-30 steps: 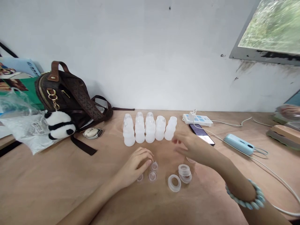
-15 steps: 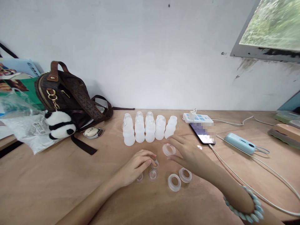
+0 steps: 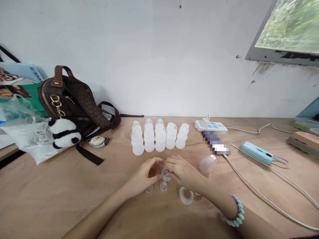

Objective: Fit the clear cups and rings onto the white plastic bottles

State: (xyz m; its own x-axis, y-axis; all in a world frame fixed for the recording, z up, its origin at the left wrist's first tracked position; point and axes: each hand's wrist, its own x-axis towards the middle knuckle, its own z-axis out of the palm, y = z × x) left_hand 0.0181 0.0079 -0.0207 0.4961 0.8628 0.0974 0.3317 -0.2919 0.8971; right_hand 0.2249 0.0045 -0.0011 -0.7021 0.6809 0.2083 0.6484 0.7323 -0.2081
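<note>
Both hands are meeting over a small clear silicone nipple near the front middle of the tabletop, so the picking-up step appears to be in hand. The left hand and right hand are pinching it from either side, fingertips closing on it. Lifting it cleanly would call for steady fingertip pressure, since two more nipples are lying just beside it, with a clear ring near.

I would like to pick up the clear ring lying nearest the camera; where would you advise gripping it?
Pinch the clear ring across its rim, one finger in the open centre and one outside, coming straight down. It lies flat with the hole facing up, and the right hand sits just behind it, so the near edge looks freest.
</note>
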